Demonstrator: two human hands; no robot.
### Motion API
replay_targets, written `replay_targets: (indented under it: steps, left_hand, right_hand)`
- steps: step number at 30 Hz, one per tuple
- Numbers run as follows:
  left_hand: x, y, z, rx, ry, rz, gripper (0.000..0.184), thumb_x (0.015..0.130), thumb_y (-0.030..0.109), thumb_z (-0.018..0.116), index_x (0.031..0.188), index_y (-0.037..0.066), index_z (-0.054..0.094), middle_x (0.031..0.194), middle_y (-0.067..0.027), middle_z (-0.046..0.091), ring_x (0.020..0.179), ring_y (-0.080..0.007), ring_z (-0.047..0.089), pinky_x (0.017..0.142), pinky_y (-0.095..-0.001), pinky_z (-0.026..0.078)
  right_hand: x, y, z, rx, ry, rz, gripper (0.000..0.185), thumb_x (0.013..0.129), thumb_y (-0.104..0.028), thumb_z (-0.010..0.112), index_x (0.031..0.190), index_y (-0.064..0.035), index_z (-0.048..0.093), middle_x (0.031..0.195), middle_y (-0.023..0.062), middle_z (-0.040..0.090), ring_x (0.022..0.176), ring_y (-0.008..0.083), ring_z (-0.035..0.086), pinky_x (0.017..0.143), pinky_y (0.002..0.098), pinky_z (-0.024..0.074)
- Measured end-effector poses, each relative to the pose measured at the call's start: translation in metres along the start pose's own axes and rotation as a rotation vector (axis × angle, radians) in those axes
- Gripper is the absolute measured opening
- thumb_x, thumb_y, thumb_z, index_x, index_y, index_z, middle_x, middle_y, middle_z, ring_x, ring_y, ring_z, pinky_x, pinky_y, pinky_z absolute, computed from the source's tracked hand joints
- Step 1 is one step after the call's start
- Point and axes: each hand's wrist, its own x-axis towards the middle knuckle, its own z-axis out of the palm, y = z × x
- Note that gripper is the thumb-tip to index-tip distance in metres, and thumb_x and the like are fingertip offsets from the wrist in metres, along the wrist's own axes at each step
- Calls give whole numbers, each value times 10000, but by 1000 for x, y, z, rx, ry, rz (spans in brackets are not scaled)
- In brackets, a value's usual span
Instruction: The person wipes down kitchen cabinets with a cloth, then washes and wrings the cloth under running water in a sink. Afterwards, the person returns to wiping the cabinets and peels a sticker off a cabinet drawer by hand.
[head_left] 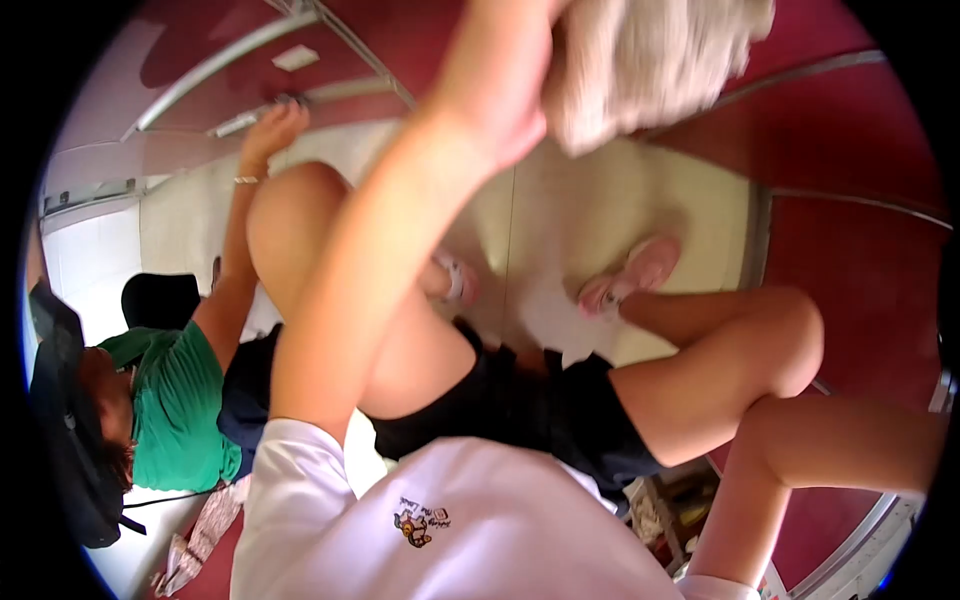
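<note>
My left hand (pixel 510 95) is raised at the top middle, with the arm stretched across the view. It holds a thick, beige, shaggy-looking cloth (pixel 650 70) that hangs beside it, blurred by motion. The cloth hides most of the fingers. Dark red panels (pixel 830 130) with metal edges stand behind the cloth. My right arm (pixel 770 450) bends outward over the right knee and leaves the picture at the right edge, so that hand is out of sight.
A person in a green shirt (pixel 185 410) is at the left, with a hand (pixel 280 128) by a red panel's metal strip. My feet in pink shoes (pixel 640 275) stand on pale floor tiles (pixel 540 220). Another beige cloth (pixel 205 535) lies at lower left.
</note>
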Motion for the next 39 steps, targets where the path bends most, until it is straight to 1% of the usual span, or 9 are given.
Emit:
replay_targets:
  steps: [2, 5, 8, 10, 11, 16, 21, 30, 39]
  left_hand:
    - [-3, 1, 8, -38, -29, -67, 545, 884, 330, 434, 1240, -76, 507, 1169, -187, 623, 1022, -276, 642, 910, -398, 518]
    - [-8, 0, 27, -186, 63, -2, 299, 850, 152, 471, 1056, -27, 592, 926, -38, 621, 831, -89, 573, 732, -267, 473]
    - [0, -17, 19, -180, -93, 7, 398, 838, 93, 477, 1220, -13, 510, 1104, -69, 593, 946, -129, 572, 822, -285, 478]
    - [11, -41, 8, -53, -128, 43, 615, 810, 196, 512, 1366, -31, 376, 1281, -140, 548, 1132, -205, 568, 987, -350, 451]
    - [8, -30, 17, -175, -51, 79, 497, 809, 30, 483, 1302, -14, 438, 1169, -95, 578, 1043, -149, 575, 899, -301, 469]
    - [12, -29, 13, -35, -93, 114, 545, 774, -11, 489, 1317, -10, 439, 1168, -93, 572, 1086, -152, 551, 943, -323, 447]
    - [19, -39, 17, 134, 16, 44, 544, 734, -39, 530, 1276, -9, 489, 1148, -85, 581, 1074, -155, 553, 936, -301, 446]
    - [9, -31, 13, 54, -129, 100, 622, 712, 16, 510, 1327, -21, 423, 1152, -94, 571, 1084, -164, 557, 954, -303, 431]
    - [6, -9, 14, 91, -256, 37, 660, 715, 145, 615, 1328, -20, 434, 1212, -95, 554, 1149, -176, 518, 1009, -321, 387]
  right_hand:
    - [4, -12, 7, 1, 148, -77, 87, 863, -93, 578, 888, -50, 649, 894, 23, 618, 711, 87, 557, 656, 169, 472]
    - [-13, 24, 8, -76, 310, -67, 25, 841, -77, 573, 857, -61, 562, 798, 46, 533, 700, 141, 495, 635, 255, 424]
    - [-5, 82, 26, -391, 474, 180, 142, 820, -70, 557, 957, -35, 551, 813, 48, 546, 695, 140, 510, 639, 261, 423]
    - [-18, 123, 6, -322, 631, 461, 262, 891, -77, 554, 1149, -34, 567, 938, 8, 566, 879, 86, 516, 761, 244, 430]
    - [-16, 140, 4, -362, 687, 494, 306, 904, -128, 595, 1188, -29, 540, 968, 9, 562, 908, 95, 522, 778, 256, 440]
    - [-6, 158, 10, -401, 445, 516, 625, 902, -222, 674, 1404, -17, 364, 1200, 117, 534, 1049, 199, 550, 902, 341, 473]
    - [-9, 171, 9, -738, 464, 554, 606, 852, -165, 719, 1339, 70, 445, 1056, 199, 619, 768, 185, 604, 682, 304, 511]
    - [-4, 145, 21, -994, 455, 435, 311, 792, -113, 738, 1065, 17, 666, 881, 144, 631, 715, 266, 622, 652, 395, 490]
    - [-11, 147, 19, -621, 543, 315, 175, 846, -31, 694, 1001, 48, 671, 770, 63, 540, 647, 115, 503, 583, 290, 439]
